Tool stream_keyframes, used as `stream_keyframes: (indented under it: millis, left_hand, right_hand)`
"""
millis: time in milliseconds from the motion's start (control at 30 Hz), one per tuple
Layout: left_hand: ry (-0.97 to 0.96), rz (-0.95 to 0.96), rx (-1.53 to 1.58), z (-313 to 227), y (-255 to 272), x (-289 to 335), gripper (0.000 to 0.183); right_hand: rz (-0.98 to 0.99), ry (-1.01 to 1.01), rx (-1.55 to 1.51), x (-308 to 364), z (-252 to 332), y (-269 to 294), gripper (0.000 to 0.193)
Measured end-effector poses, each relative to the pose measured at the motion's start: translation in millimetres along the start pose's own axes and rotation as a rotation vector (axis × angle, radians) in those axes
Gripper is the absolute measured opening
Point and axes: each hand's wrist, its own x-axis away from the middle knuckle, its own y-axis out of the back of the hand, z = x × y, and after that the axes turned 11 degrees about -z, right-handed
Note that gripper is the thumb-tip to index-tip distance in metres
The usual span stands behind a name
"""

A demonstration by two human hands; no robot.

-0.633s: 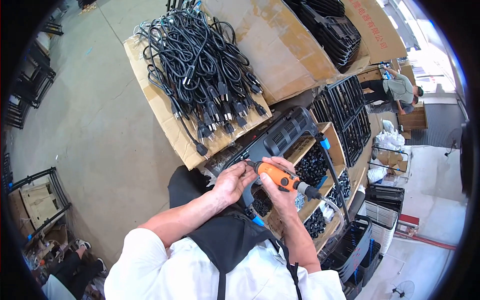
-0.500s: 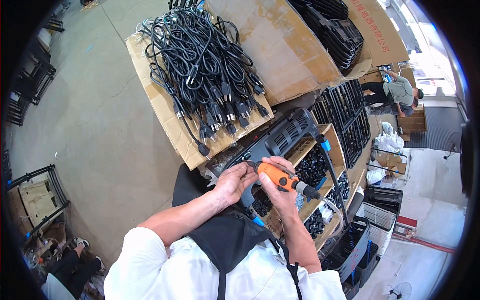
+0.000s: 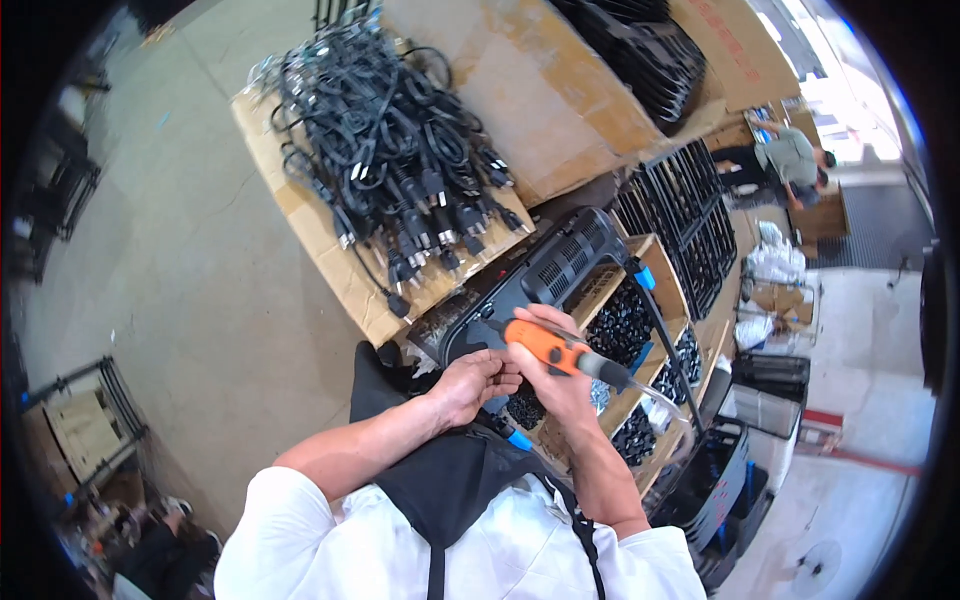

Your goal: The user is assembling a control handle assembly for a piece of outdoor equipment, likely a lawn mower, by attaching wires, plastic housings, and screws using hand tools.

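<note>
My right hand (image 3: 562,388) is wrapped round an orange pneumatic screwdriver (image 3: 540,343), whose grey rear end runs into a clear air hose (image 3: 660,398). The tool's tip points left, over a black plastic housing with vent slots (image 3: 575,262). Just below the tip, my left hand (image 3: 468,388) is closed, palm partly up, its fingers drawn together. Whatever those fingers hold, if anything, is too small to make out. The housing lies in front of me within a black frame that has blue end pieces (image 3: 518,440).
A cardboard sheet (image 3: 345,290) carries a heap of black power cords (image 3: 400,150). Beyond stands an open carton (image 3: 520,100) with black parts. Right of the housing, a wooden bin (image 3: 672,285) holds small black parts. Black racks (image 3: 680,225) and two people (image 3: 785,160) are farther right.
The screwdriver has shifted slightly left and its tip has come away from my left fingers, over the housing. My left hand has moved slightly down. The whole view has shifted a little.
</note>
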Motion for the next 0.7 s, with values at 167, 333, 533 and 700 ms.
stream_keyframes:
  millis: [167, 333, 533, 700]
  left_hand:
    - [0.014, 0.006, -0.114, -6.3, -20.4, -8.1, 0.029]
    - [0.057, 0.154, -0.319, 12.9, -73.2, -53.8, 0.048]
    - [-0.111, 0.196, -0.896, 51.5, -133.1, -113.5, 0.065]
    - [-0.379, 0.368, -1.355, 65.2, -134.6, -113.6, 0.047]
  right_hand:
    - [-0.458, -0.034, -0.187, 39.8, 15.4, 89.2, 0.055]
    - [-0.908, -0.173, -0.397, 137.0, -4.3, 150.0, 0.058]
    - [-1.284, -0.316, -0.496, 277.9, -18.2, 149.2, 0.057]
    - [-1.546, -0.595, -0.552, 378.5, -47.7, 123.1, 0.052]
